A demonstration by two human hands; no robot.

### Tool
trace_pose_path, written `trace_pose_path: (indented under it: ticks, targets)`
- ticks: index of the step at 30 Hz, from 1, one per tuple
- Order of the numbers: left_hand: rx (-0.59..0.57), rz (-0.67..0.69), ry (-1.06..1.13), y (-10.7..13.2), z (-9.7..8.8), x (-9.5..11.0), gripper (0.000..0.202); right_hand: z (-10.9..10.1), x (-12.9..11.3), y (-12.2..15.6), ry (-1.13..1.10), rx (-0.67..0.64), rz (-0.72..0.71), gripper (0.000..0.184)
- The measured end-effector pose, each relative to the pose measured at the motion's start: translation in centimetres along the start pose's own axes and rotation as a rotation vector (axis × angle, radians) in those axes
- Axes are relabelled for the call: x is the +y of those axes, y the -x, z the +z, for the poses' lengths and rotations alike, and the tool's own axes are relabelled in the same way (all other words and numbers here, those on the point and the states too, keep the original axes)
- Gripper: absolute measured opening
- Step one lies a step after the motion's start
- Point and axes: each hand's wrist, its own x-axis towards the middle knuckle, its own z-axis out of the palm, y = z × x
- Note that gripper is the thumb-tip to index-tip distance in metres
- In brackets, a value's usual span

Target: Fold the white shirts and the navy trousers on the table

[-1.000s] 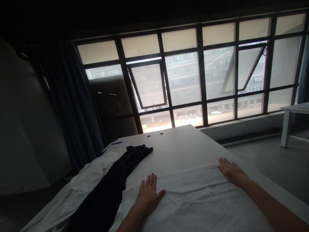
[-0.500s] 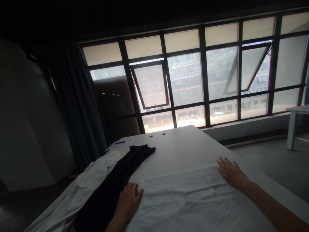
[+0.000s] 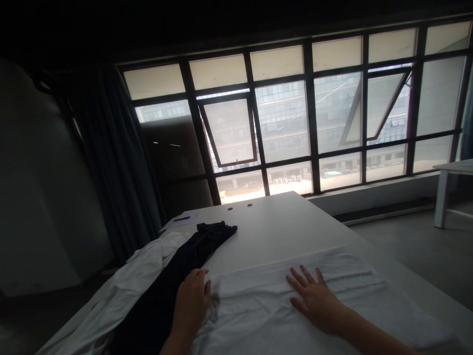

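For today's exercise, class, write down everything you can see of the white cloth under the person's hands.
The white cloth is a thin, soft-looking fabric lying flat on the white table, running out of view at the bottom. Shallow wrinkles cross its surface, and its far edge lies across the tabletop. The right hand rests flat on top of it. The left hand is at its left edge, and a black garment lies just beyond that edge.

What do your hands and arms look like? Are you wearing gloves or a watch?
No gloves: the left hand and right hand are bare, with slim fingers. The left forearm and right forearm are bare too, with no sleeve, watch or bracelet in view.
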Motion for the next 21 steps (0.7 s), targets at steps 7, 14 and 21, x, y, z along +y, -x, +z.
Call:
trace_pose_path:
  ticks: [7, 14, 21]
  targets:
    - [-0.248, 0.526, 0.268, 4.4, 3.0, 10.0, 0.065, -2.6, 1.2, -1.1, -0.052, 0.169, 0.05, 0.053]
    - [-0.332, 0.667, 0.228, 6.1, 9.3, 9.5, 0.088, -7.2, 10.4, 0.8, 0.403, 0.351, 0.624, 0.032]
    - [-0.367, 0.648, 0.263, 5.6, 9.2, 9.4, 0.086, -5.8, 15.7, 4.8, 0.508, 0.277, 0.769, 0.039]
